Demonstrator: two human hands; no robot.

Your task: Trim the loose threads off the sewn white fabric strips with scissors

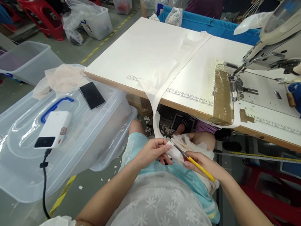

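Note:
My left hand [158,149] pinches a white fabric strip [156,121] above my lap. From there the strip runs up over the table's front edge and lies across the white tabletop [128,51]. In my right hand [201,162] is a pair of scissors [198,167] with yellow handles. Their metal blades point up and left, close to the cloth at my left fingers. Whether the blades are touching the cloth, I cannot tell. Pale, ruffled fabric [203,147] rests on my lap beneath both hands.
A sewing machine [281,55] stands on the table's right side. To the left, a lidded plastic box [18,157] carries a phone [92,95], a white power bank [53,129] with a cable, and beige cloth [65,78]. A blue fabric bin [219,28] sits behind the table. Red stool [274,187] at lower right.

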